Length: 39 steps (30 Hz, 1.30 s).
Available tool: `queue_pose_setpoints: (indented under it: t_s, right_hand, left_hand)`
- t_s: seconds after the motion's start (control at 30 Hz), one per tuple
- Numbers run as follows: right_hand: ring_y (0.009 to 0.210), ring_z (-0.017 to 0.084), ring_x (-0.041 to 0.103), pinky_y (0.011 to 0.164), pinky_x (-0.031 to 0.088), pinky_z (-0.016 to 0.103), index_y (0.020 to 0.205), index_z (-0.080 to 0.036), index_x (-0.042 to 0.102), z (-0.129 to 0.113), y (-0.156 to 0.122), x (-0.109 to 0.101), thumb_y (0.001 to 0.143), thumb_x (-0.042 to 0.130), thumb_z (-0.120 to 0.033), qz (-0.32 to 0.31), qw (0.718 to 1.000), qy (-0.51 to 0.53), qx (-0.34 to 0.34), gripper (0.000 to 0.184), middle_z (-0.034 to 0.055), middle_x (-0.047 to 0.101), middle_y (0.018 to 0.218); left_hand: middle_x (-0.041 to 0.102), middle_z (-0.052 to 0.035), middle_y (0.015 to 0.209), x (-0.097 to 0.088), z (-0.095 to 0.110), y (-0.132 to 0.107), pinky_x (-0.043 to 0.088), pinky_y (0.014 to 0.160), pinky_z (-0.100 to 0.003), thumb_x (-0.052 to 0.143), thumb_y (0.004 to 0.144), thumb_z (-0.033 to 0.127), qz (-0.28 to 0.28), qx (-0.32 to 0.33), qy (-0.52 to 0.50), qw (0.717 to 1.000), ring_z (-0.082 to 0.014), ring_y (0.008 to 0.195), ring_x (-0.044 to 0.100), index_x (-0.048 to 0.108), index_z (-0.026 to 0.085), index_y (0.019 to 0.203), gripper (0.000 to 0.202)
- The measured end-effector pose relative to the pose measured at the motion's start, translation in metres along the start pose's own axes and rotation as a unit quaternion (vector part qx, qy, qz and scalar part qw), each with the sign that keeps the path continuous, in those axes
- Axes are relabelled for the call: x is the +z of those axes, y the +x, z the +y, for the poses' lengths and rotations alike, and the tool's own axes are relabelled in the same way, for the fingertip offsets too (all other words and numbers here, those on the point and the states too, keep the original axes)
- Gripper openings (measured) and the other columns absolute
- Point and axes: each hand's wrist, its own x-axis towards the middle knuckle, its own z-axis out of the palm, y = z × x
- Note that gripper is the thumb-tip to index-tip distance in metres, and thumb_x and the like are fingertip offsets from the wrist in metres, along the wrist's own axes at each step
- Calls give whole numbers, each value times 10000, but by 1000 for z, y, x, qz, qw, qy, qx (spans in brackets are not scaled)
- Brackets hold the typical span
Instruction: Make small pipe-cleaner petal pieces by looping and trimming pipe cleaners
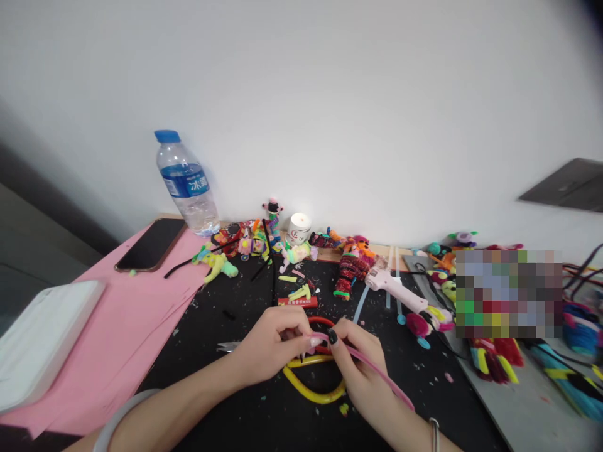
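Both hands meet over the black mat [226, 351] near the front of the table. My left hand [271, 345] is closed, pinching the end of a pink pipe cleaner [377, 373]. My right hand [360, 367] is closed on the same pink pipe cleaner, which runs back along my right wrist. Under the hands lie a yellow pipe-cleaner loop [313, 390] and a red one [321, 321]. Small silver scissors [229, 345] lie just left of my left hand.
A water bottle [186, 182], a phone [151, 243] on pink paper [117, 326], a white box [42, 339] at left. Pipe-cleaner figures [217, 260] and a white jar [299, 227] line the wall. A pink glue gun [400, 292] and pipe-cleaner bundles [572, 370] at right.
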Motion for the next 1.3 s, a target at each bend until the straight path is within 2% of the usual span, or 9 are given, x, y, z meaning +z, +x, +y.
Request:
queue_pose_setpoints:
  t_s: [0.13, 0.2, 0.33, 0.47, 0.7, 0.77, 0.93, 1.07, 1.3]
  right_hand:
    - [517, 103, 444, 505, 322, 218, 644, -169, 514, -1, 8, 3, 880, 459, -189, 3, 1000, -8, 9, 243, -21, 492, 582]
    - [524, 102, 465, 511, 334, 212, 661, -168, 529, 0, 12, 6, 887, 456, -187, 5, 1000, -6, 9, 239, -18, 517, 593]
    - [560, 101, 501, 543, 367, 198, 678, -171, 531, 2, 21, 10, 898, 450, -187, 10, 1000, 13, -4, 235, -14, 548, 624]
    - [577, 101, 507, 554, 374, 192, 684, -176, 527, 3, 27, 14, 902, 456, -199, 12, 1000, 21, -8, 230, -19, 540, 638]
    - [633, 113, 528, 600, 380, 203, 779, -182, 566, 6, 20, 15, 905, 447, -208, -19, 1000, 15, -7, 176, -9, 576, 711]
    - [619, 112, 514, 586, 373, 205, 760, -180, 566, 7, 20, 15, 906, 449, -222, -17, 1000, 21, 1, 192, -11, 564, 690]
    - [531, 99, 427, 505, 335, 206, 703, -181, 524, 10, 27, 15, 925, 417, -289, -2, 995, 60, 75, 270, -33, 483, 602]
    - [497, 94, 383, 472, 312, 204, 716, -184, 515, 14, 27, 16, 924, 422, -303, -7, 992, 75, 106, 256, -49, 440, 565]
    - [499, 93, 383, 468, 310, 206, 703, -179, 511, 17, 24, 16, 919, 433, -303, -14, 993, 62, 96, 260, -48, 430, 554]
  left_hand:
    - [585, -3, 635, 1, -2, 5, 452, 559, -208, 589, 806, 255, 13, -44, -87, 995, -101, 570, 557, 604, 117, 716, 165]
    - [614, 0, 658, 2, -4, 8, 481, 591, -215, 600, 792, 217, 25, -38, -109, 993, -110, 602, 593, 598, 128, 805, 90]
    - [645, 4, 691, 0, -6, 12, 506, 615, -225, 614, 781, 192, 51, -9, -121, 991, -126, 647, 634, 555, 149, 926, 162]
    - [670, -24, 750, -5, -10, 16, 523, 668, -256, 594, 798, 196, 42, 6, -115, 992, -147, 702, 657, 589, 145, 881, 98]
    - [655, -32, 722, -16, -11, 18, 476, 618, -212, 627, 767, 152, 90, 82, -14, 992, -122, 673, 610, 687, 144, 706, 86]
    - [651, -28, 685, -17, -12, 19, 473, 604, -209, 646, 756, 169, 93, 66, -19, 993, -116, 639, 601, 700, 147, 699, 81]
    - [684, -17, 674, -13, -16, 22, 518, 639, -241, 678, 746, 236, 64, -27, -157, 985, -131, 625, 641, 658, 148, 867, 151]
    - [690, -9, 641, -13, -16, 24, 526, 618, -220, 695, 733, 228, 63, -37, -209, 975, -122, 596, 649, 638, 137, 872, 176]
    - [719, -26, 696, -13, -18, 23, 540, 620, -210, 690, 741, 247, 94, -57, -250, 962, -129, 642, 673, 675, 135, 857, 162]
